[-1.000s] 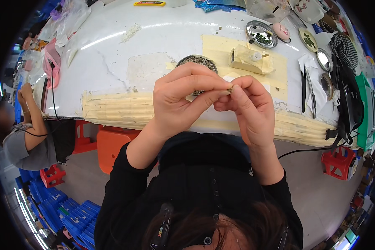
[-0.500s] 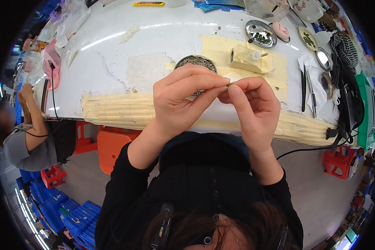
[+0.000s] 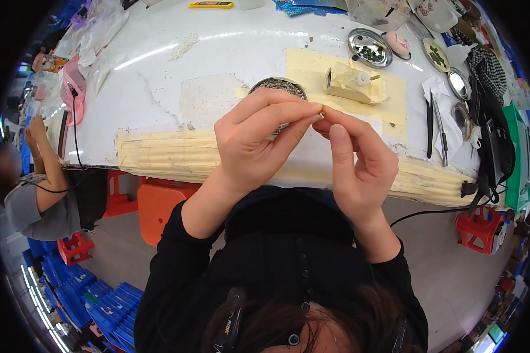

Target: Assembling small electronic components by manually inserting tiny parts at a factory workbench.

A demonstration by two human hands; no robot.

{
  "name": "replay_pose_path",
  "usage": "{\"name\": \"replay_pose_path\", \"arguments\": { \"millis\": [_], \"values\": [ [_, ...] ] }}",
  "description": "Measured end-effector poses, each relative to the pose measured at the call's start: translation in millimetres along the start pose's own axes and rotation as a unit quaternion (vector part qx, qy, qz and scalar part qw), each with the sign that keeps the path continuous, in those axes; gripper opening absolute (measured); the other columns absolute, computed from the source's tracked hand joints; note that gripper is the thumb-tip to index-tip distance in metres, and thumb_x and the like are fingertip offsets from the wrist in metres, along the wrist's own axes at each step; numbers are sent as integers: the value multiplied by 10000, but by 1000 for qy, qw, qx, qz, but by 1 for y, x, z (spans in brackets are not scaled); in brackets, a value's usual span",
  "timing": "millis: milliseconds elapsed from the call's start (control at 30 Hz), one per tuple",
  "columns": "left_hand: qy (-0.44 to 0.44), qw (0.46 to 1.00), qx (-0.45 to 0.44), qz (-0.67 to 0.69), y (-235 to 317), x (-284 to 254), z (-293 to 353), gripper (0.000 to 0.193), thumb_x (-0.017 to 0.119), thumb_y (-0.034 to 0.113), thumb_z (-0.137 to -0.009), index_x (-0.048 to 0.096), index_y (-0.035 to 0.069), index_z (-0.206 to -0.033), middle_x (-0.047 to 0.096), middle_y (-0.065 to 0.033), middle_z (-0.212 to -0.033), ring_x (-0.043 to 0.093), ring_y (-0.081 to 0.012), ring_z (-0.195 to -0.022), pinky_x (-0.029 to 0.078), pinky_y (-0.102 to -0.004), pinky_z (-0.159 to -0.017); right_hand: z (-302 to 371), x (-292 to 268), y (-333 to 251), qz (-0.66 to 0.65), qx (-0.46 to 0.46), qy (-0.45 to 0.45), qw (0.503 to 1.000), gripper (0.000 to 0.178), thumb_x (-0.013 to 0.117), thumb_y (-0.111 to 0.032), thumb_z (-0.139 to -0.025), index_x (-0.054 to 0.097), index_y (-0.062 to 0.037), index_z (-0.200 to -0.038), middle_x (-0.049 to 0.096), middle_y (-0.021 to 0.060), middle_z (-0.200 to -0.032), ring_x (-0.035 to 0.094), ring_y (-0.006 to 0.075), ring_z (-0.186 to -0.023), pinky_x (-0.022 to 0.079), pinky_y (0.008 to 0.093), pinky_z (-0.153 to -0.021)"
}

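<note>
Left hand: left hand pinches a small piece between thumb and forefinger tips.
Right hand: right hand is loosely spread; its forefinger reaches across to the piece, while its thumb stands clear. Whether another finger props it from below, cannot tell.
Piece: at the meeting fingertips, raised above the near edge of the tabletop. Gold-toned glint; shape too small to read.
Change: over the last half second the right thumb has come off the piece and dropped back; the left pinch has stayed put.
Reading: the left hand now seems to carry the hold, with the right forefinger probably steadying or adjusting. The work still appears to be in the fingers.
Bowl: bowl of greyish bits, just behind the left hand and partly hidden by it.
Block: cream block, beyond the right hand on a yellow sheet; a white tip with a stick rests on top.
Tray: round metal tray holding dark green bits, farther off at right.
Tools: black tool and silver tool, side by side at far right.
Co-worker: person at far left, well apart.
</note>
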State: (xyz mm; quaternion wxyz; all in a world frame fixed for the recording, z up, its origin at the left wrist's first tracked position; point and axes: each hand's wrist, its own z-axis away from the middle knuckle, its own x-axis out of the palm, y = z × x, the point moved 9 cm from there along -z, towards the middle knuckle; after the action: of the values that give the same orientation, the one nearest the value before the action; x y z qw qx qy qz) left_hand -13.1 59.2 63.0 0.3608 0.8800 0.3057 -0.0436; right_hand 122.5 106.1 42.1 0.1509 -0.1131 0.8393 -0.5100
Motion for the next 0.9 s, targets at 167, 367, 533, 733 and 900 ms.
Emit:
{"name": "replay_pose_path", "arguments": {
  "millis": [167, 367, 533, 733, 900],
  "values": [
    [33, 998, 32, -43, 5, -2, -1, 200, 748, -84, -731, 713, -4, -911, 689, -96, -876, 646, -149, -728, 516, -232, -599, 5, 6, -26, 218, -171, 42, 960, 248, 662, -2, -837, 670, 20, -1084, 688, 145, -861, 678, 252, -722, 530, 293, -652],
    [29, 999, 22, -27, 4, -1, -1, 193, 736, -66, -739, 720, 11, -914, 666, -86, -823, 646, -167, -706, 518, -252, -585, 0, 5, -17, 172, -149, 29, 973, 199, 670, -34, -856, 672, 24, -1046, 690, 128, -857, 678, 199, -716, 532, 278, -644],
    [-3, 1000, 2, 25, 1, 1, -2, 189, 742, -55, -736, 730, 26, -907, 663, -80, -815, 640, -164, -706, 513, -252, -597, -6, 4, 33, -229, 142, -35, 962, 124, 644, -74, -912, 644, 41, -961, 685, 78, -852, 664, 123, -759, 553, 257, -714],
    [-26, 983, -90, 157, -17, 3, 2, 185, 727, -65, -753, 730, 19, -918, 651, -74, -844, 622, -145, -750, 501, -243, -644, 0, 21, 47, -367, 242, -85, 894, 149, 584, -127, -963, 621, 17, -972, 679, 80, -863, 673, 141, -770, 561, 266, -725],
    [-2, 968, -137, 210, -26, 4, 5, 203, 727, -62, -752, 738, 28, -934, 637, -54, -832, 612, -127, -718, 495, -241, -614, 1, 27, 45, -396, 237, -78, 883, 170, 567, -129, -972, 625, 27, -1006, 682, 92, -896, 677, 145, -775, 559, 265, -730]
  ]
}}
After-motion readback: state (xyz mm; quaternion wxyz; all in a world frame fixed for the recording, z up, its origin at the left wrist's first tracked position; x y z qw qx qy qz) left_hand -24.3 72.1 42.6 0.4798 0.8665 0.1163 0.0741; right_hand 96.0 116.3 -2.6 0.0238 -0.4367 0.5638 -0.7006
